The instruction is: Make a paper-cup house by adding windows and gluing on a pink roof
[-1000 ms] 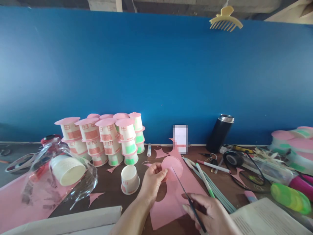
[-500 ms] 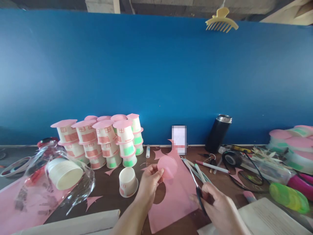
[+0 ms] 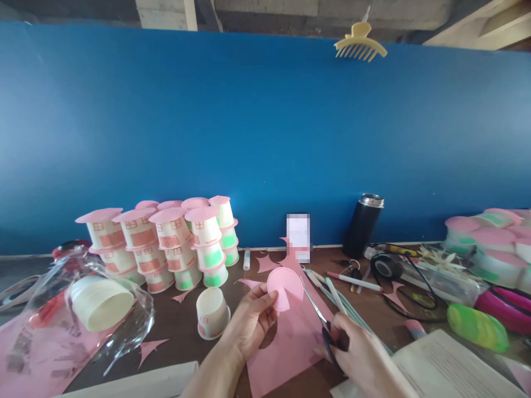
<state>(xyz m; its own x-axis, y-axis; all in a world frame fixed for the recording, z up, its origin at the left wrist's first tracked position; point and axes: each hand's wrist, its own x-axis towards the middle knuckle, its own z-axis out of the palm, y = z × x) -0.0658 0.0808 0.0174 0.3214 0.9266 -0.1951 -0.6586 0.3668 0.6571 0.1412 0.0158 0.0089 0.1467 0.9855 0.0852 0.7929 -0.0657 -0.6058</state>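
My left hand [image 3: 250, 321] pinches a round pink paper disc [image 3: 290, 283] at its left edge, between thumb and fingers. A wedge-shaped mark, a notch or a fold, shows in the disc's lower part; I cannot tell which. In my right hand [image 3: 357, 351] are scissors with black handles [image 3: 330, 345], their blades pointing up and left. The blade tips are close to the disc's right edge. Below both hands lies a pink paper sheet [image 3: 282, 362] with rounded cut-outs along its left side. A white paper cup [image 3: 213, 313] stands upside down left of my left hand.
Capped paper cups [image 3: 174, 232] stand stacked at the back left. Nested cups [image 3: 99, 304] lie in clear plastic. Markers [image 3: 354, 281], a black bottle [image 3: 363, 224], a tape roll [image 3: 386, 266] and a green-yellow object [image 3: 477, 327] lie to the right. A blue panel [image 3: 265, 127] rises behind.
The scissors have come closer to the disc's right edge. The disc has turned a little in my left hand, showing the wedge more clearly. The whole view has shifted slightly.
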